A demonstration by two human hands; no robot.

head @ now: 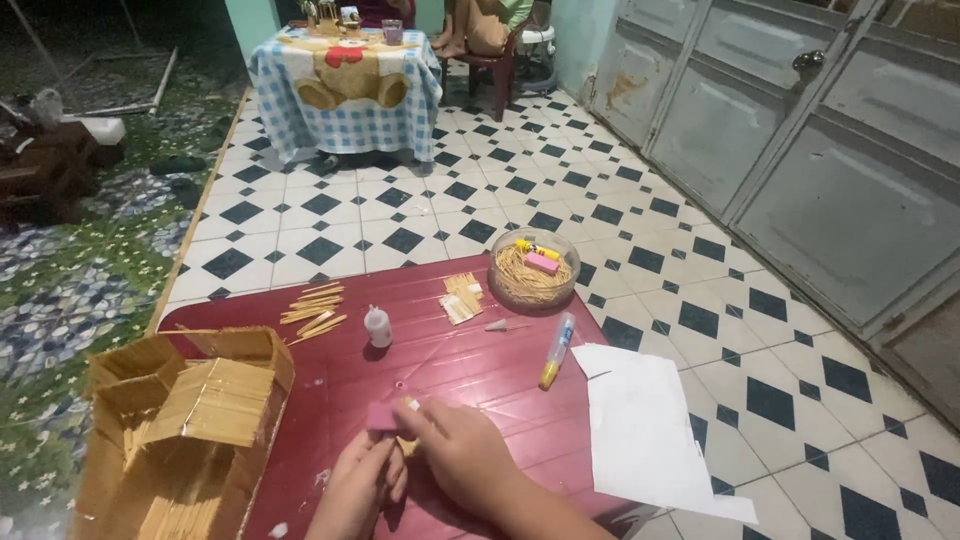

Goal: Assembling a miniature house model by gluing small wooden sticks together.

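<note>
My left hand (358,488) and my right hand (462,452) meet over the dark red table (470,375) near its front edge. Together they hold a small pink block (383,415) with a pale stick piece against it; the fingers of both hands are closed around these. A model house made of wooden sticks (185,430) stands just left of my left hand. A small white glue bottle (377,327) stands farther back on the table.
On the table lie loose wooden sticks (313,308), a stick bundle (462,297), a clear round tub of sticks (533,268), a yellow-tipped tube (557,350) and white paper (645,425). Beyond it are a checked-cloth table (345,85), a seated person (480,30) and grey metal doors (800,150).
</note>
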